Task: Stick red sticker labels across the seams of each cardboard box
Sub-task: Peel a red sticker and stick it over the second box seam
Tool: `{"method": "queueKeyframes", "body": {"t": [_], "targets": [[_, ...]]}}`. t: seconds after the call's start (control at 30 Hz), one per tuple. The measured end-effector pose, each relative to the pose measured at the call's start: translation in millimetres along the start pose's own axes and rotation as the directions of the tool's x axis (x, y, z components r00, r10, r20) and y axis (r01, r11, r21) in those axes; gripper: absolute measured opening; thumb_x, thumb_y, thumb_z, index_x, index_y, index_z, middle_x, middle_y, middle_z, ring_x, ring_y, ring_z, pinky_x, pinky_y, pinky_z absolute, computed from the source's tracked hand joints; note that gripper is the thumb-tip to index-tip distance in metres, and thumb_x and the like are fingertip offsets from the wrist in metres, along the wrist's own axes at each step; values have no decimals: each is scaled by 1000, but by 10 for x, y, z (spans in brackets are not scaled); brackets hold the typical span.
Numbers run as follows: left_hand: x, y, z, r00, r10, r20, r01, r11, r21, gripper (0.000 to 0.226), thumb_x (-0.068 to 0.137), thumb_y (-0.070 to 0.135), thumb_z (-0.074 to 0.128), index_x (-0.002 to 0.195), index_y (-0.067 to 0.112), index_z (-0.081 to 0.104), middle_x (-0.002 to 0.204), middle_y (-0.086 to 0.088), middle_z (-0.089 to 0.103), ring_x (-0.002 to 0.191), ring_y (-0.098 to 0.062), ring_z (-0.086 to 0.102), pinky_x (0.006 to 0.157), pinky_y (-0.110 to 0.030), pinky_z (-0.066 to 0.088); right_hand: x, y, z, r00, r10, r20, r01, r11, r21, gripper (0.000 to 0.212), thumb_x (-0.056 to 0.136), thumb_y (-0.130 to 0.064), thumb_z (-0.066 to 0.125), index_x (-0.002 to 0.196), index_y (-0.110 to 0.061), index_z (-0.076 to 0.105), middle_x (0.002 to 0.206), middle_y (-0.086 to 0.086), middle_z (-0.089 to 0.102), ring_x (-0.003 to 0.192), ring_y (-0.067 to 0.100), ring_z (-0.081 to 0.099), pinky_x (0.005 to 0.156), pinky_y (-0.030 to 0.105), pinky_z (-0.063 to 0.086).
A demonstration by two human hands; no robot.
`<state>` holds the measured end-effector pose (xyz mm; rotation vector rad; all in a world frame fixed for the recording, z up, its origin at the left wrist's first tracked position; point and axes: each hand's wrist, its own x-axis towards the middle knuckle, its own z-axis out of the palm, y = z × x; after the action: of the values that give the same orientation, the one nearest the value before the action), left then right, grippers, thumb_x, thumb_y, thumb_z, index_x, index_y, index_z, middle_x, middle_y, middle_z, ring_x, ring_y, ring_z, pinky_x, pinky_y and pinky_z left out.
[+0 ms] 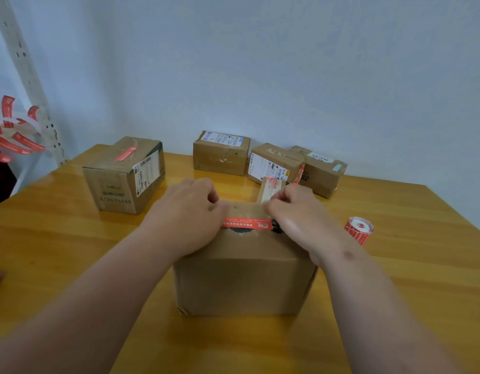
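A brown cardboard box stands in front of me on the wooden table. A red sticker label lies across its top. My left hand presses down on the sticker's left end with curled fingers. My right hand presses on its right end. A roll of red stickers lies on the table to the right of the box.
Several other cardboard boxes stand behind: a large one at left with a red sticker on top, one at the back centre, two at back right, a small one. Red-and-white backing strip hangs from a rack at left.
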<state>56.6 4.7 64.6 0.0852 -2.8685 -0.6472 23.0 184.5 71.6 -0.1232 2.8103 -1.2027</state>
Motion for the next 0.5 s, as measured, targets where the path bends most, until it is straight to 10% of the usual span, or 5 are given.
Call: {"method": "queueKeyframes", "body": {"t": [0.1, 0.27, 0.5], "targets": [[22, 58, 34, 998, -58, 28, 54, 991, 119, 52, 75, 77, 52, 99, 31, 50, 102, 8, 47, 100, -16, 48, 88, -39, 48, -18, 18, 30, 999, -51, -8, 48, 973, -224, 35, 83, -53, 63, 105, -28, 51, 116, -3, 41, 119, 22, 42, 102, 44, 42], [11, -2, 1, 995, -72, 71, 77, 994, -73, 37, 82, 56, 64, 106, 34, 47, 106, 6, 50, 100, -17, 49, 92, -43, 48, -18, 80, -24, 1000, -26, -11, 26, 998, -52, 17, 89, -28, 63, 102, -33, 53, 124, -2, 47, 115, 21, 46, 97, 39, 45], [-14, 28, -8, 992, -96, 80, 102, 992, -71, 58, 69, 67, 69, 109, 32, 46, 107, 6, 48, 101, -17, 49, 90, -41, 49, -56, 41, -33, 998, -15, 61, 22, 993, -117, 54, 76, -47, 76, 121, -32, 50, 125, -3, 43, 116, 19, 45, 99, 41, 44]]}}
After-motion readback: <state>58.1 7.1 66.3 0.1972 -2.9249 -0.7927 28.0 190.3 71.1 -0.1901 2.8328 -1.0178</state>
